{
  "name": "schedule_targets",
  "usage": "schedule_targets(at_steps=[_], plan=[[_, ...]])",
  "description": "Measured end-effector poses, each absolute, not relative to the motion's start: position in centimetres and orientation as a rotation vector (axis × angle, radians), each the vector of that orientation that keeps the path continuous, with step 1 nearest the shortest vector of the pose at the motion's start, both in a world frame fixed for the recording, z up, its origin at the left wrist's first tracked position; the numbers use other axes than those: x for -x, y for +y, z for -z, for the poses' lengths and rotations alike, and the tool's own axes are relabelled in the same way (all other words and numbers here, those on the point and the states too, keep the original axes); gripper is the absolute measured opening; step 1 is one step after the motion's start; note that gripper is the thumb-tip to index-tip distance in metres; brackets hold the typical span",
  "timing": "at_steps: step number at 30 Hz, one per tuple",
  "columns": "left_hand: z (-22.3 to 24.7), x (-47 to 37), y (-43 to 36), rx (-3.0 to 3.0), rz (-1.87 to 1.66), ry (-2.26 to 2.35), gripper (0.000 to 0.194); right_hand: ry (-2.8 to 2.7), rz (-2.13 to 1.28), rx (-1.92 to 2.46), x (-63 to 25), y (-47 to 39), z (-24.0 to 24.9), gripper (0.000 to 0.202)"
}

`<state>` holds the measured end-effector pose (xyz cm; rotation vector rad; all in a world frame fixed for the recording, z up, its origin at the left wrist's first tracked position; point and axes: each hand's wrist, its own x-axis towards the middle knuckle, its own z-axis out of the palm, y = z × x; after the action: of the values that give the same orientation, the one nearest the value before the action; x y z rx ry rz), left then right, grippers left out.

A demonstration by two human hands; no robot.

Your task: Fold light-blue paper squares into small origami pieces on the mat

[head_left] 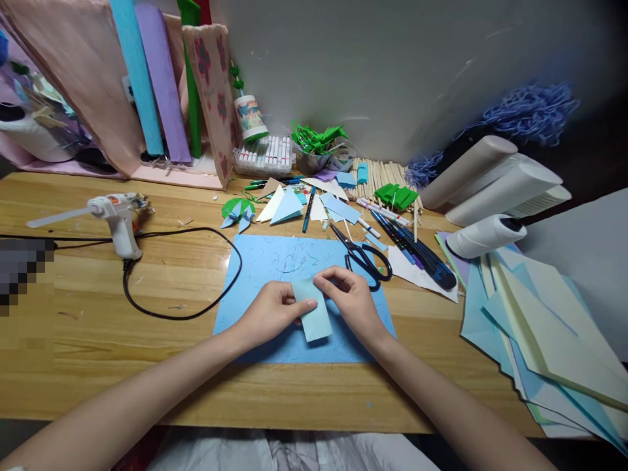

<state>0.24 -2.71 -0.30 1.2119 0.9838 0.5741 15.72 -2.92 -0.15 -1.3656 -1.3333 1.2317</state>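
Note:
Between my hands is a small light-green strip of paper (316, 322), held above a blue sheet (260, 261) that lies on the table. My left hand (275, 311) grips its left side, thumb across the front and fingers behind. At the top right corner, my right hand (350, 297) pinches the paper between thumb and fingers. Just beyond my right hand lies a pair of black-handled scissors (363, 255), partly on the blue sheet. Pen-like marks or scratches show on that sheet. A blue paper flower on a green disc (239, 212) sits behind its far left corner.
A white glue gun (118, 222) with a looping black cord stands to the left. Paper scraps (287, 206), pens and a utility knife (436, 265) lie behind and right. Stacked coloured paper (549, 327) and paper rolls (510, 190) fill the right side. A marker box (265, 156) stands at the back.

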Motion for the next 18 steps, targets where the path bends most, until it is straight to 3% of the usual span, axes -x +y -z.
schedule_targets(at_steps=[8,18], plan=[[-0.1,0.3,-2.2,-1.329,-0.550,1.097,0.030,-1.444,-1.232,1.390,-16.0,-2.9,0.5,0.013],[-1.1,0.7,-2.1,-1.510,-0.829,1.221,0.022,-1.557,-1.180,1.326,-15.0,-3.8,0.3,0.014]])
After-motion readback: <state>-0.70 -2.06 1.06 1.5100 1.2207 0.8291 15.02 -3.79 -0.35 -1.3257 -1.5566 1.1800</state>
